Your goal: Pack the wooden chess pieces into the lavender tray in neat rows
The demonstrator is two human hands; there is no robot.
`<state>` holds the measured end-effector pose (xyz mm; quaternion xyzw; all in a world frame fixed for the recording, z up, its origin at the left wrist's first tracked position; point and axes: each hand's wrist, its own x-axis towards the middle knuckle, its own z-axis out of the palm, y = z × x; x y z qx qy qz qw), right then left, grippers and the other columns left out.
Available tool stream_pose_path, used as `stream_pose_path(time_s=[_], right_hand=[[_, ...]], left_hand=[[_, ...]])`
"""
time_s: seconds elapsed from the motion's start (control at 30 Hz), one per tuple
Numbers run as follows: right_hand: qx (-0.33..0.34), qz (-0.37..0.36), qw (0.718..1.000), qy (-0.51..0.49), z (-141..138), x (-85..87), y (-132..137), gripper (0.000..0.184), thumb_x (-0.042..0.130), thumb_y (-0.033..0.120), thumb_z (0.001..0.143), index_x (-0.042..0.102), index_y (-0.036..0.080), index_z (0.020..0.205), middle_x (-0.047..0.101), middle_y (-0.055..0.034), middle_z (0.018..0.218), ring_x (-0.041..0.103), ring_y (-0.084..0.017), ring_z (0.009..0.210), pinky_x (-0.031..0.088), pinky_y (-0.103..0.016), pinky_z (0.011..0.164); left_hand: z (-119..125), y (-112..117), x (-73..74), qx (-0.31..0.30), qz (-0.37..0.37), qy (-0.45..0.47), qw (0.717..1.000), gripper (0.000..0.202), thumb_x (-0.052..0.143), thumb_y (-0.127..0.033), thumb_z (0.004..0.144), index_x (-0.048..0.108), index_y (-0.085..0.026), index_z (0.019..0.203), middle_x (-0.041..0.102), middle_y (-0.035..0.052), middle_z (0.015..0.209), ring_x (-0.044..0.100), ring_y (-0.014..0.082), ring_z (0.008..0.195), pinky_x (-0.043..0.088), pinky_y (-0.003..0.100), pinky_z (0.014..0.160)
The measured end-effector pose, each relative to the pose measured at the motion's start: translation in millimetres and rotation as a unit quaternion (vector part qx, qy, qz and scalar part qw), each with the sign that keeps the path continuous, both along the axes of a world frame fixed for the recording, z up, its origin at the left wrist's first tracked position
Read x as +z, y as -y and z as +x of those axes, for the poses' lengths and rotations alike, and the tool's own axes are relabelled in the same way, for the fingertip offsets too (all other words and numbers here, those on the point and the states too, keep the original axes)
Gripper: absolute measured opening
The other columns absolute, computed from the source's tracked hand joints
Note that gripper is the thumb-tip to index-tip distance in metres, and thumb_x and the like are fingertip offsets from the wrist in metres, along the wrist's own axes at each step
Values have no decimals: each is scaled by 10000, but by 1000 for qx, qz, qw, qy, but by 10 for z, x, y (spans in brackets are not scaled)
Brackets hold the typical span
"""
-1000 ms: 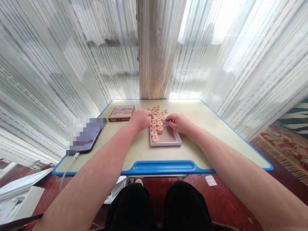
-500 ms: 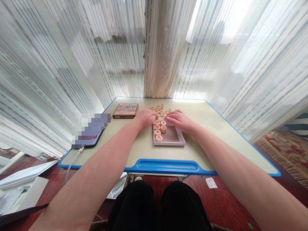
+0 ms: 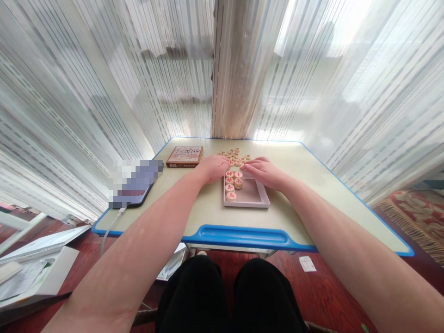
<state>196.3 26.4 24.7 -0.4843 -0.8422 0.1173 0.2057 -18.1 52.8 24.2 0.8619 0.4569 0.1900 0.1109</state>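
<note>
My left hand is curled by the far left corner of a shallow pale box tray. At its fingertips is a round wooden xiangqi piece with a red character; its grip is partly hidden. Over the tray's far right corner lies my right hand, fingers stretched out toward the loose pieces, holding nothing I can see. Inside the tray, pieces with red characters fill a left column, such as the horse piece, with a shorter column beside it holding a stacked soldier piece. Beyond the hands lies a loose heap of pieces.
A printed box lid lies at the back left of the table. A phone with a white cable rests at the left edge. A blue groove runs along the front. Curtains hang behind; open boxes stand on the floor.
The view has shifted slightly. Both hands stay by the tray's far edge, and a red piece now shows at my left fingertips. The pieces in the tray look the same.
</note>
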Motion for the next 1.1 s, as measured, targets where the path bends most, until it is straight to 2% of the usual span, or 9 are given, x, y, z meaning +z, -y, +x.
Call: stream_pose_path(time_s=[0.17,0.33,0.6,0.77,0.83,0.97,1.1], right_hand=[[-7,30,999,13,-2,-18,-22,588,249,514,946,741,192,959,690,-118,1072,529,-260,1111,325,-449,1000],[-27,33,999,30,-9,-25,-38,603,224,515,952,733,190,953,678,-126,1064,515,-250,1109,309,-420,992],[-31,-13,999,25,-12,14,13,572,270,528,931,726,208,1061,657,-73,1179,440,-269,1196,276,-416,1040],[-33,-41,998,19,-7,10,18,522,338,524,915,764,223,928,672,-50,1151,412,-291,1200,289,-444,1042],[-35,-33,999,20,-5,-1,10,499,368,511,910,771,220,872,667,-61,1148,411,-298,1200,297,-449,1038],[-44,17,999,-12,-9,-11,-4,429,420,473,903,767,221,898,648,-91,1149,434,-294,1202,312,-455,1032],[-32,50,993,-99,-20,14,0,315,511,394,870,748,199,939,652,-107,1081,569,-239,1040,419,-400,941]], left_hand=[[8,-6,0,-6,12,-17,1000,431,329,-233,843,722,-198,1016,659,27,1197,553,193,1156,398,311,1037],[18,-6,1,18,49,-44,998,417,340,-238,845,718,-201,1017,669,30,1173,535,215,1163,398,343,1037],[38,30,27,0,10,-73,997,473,286,-270,877,663,-221,1158,596,-10,1294,496,195,1222,344,322,1079],[25,5,8,-4,-16,-52,998,467,294,-296,878,670,-226,1145,611,-6,1273,509,190,1212,358,309,1063],[17,-12,-2,-3,-18,-36,999,458,306,-309,873,694,-216,1098,630,9,1246,534,199,1180,373,313,1050],[24,-15,-2,1,4,-31,1000,448,314,-293,858,715,-200,1035,660,32,1192,557,209,1140,397,325,1028],[39,19,27,14,47,-31,998,442,316,-249,839,715,-175,1015,674,52,1154,565,213,1119,413,334,1013]])
